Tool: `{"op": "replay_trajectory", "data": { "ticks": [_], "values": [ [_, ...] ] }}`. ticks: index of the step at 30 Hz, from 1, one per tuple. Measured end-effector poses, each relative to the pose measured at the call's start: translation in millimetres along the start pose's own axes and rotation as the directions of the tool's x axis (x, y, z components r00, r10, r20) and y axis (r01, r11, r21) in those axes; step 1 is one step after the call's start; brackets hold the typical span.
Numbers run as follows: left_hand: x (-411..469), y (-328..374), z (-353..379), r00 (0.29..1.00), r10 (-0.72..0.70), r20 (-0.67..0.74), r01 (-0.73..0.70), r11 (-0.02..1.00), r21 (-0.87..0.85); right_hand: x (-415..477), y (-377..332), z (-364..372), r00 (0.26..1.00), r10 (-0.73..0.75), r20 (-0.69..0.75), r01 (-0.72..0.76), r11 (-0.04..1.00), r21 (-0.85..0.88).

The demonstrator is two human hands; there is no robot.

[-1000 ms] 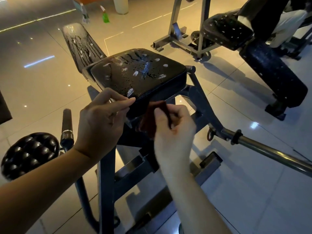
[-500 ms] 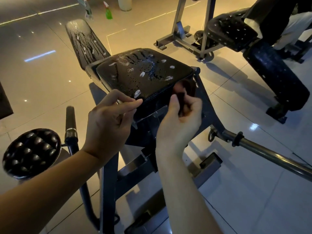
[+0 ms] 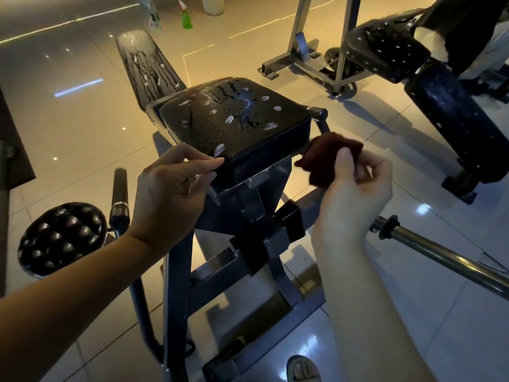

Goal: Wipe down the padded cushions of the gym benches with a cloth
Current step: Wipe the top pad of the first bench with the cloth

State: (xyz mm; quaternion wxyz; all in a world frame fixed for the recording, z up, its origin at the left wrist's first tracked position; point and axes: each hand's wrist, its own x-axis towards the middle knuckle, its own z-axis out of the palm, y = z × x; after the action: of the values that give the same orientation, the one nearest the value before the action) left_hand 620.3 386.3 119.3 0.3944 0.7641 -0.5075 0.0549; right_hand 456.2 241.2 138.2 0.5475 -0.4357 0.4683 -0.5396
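A black padded seat cushion (image 3: 234,119) stands in front of me, wet with drips and white foam spots. Behind it a long black back pad (image 3: 147,66) slopes away, wet too. My left hand (image 3: 172,188) rests its fingertips on the cushion's near left edge, fingers nearly straight. My right hand (image 3: 355,186) pinches a dark red cloth (image 3: 327,158) just off the cushion's near right corner, apart from the padding.
A steel bar (image 3: 446,257) runs out to the right at knee height. A round studded pad (image 3: 62,238) and a black handle (image 3: 119,191) sit at the left. Another wet bench (image 3: 385,51) and roller pad (image 3: 457,119) stand at the right. Spray bottles (image 3: 186,15) stand far back.
My right hand has carried the cloth rightward, from under the cushion's front edge to beside its right corner. The left hand has stayed on the cushion's edge.
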Motion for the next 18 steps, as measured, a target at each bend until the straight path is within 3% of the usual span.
{"op": "replay_trajectory", "data": {
  "ticks": [5, 8, 11, 13, 14, 16, 18],
  "values": [
    [-0.1, 4.5, 0.0, 1.000, -0.002, -0.012, 0.002, 0.999, -0.036, -33.9, 12.7, 50.3, 0.998, -0.041, 0.047, 0.042, 0.999, -0.018],
    [0.8, 3.2, -0.9, 1.000, -0.005, 0.004, 0.005, 1.000, -0.029, -80.2, 21.5, 46.8, 0.979, -0.059, 0.193, 0.071, 0.996, -0.054],
    [0.5, -0.3, -4.9, 1.000, 0.013, 0.023, -0.013, 1.000, -0.017, -87.1, 23.1, 20.8, 0.899, -0.098, 0.427, 0.142, 0.987, -0.072],
    [0.4, -1.4, -8.0, 0.999, 0.028, 0.038, -0.027, 1.000, -0.015, -80.8, 14.4, 3.8, 0.804, 0.008, 0.595, 0.092, 0.986, -0.138],
    [1.0, -1.3, -9.5, 0.999, 0.030, 0.045, -0.029, 0.999, -0.018, -78.0, 8.5, -3.5, 0.788, 0.083, 0.610, 0.045, 0.980, -0.192],
    [1.8, -1.5, -13.5, 0.998, 0.031, 0.057, -0.030, 0.999, -0.015, -66.1, -1.0, -9.6, 0.877, 0.141, 0.460, -0.020, 0.966, -0.257],
    [1.9, -1.1, -18.0, 0.995, 0.062, 0.081, -0.062, 0.998, -0.010, -45.2, -8.3, -3.1, 0.977, 0.023, 0.212, 0.028, 0.973, -0.231]
  ]
}}
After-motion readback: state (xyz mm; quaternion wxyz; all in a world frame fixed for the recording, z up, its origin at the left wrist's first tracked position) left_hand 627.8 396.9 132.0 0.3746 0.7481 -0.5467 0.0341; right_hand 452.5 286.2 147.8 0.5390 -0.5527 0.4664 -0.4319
